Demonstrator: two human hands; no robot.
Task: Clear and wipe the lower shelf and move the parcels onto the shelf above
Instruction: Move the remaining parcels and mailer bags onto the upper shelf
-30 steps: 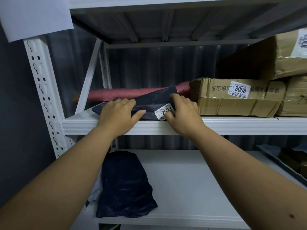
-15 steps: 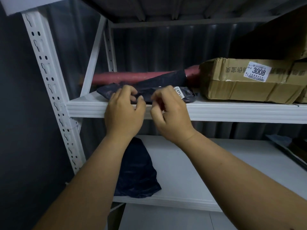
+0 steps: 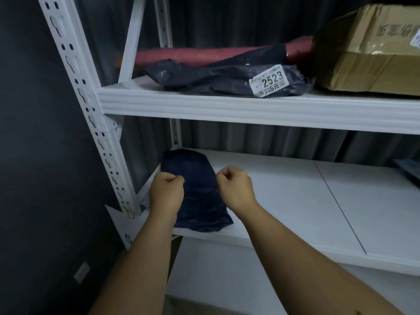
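You're in a parcel storeroom or pickup point, by the look of it: white slotted rack (image 3: 75,87), dark corrugated wall (image 3: 250,21) behind, and mail stacked on it, a black bag (image 3: 204,78) stickered 2523 (image 3: 269,81), a taped carton (image 3: 372,55) far right, a red tube (image 3: 204,56).

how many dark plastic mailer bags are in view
2. One labelled 2523 lies on the upper shelf; one unlabelled bag lies at the lower shelf's left end. More may sit off-frame right.
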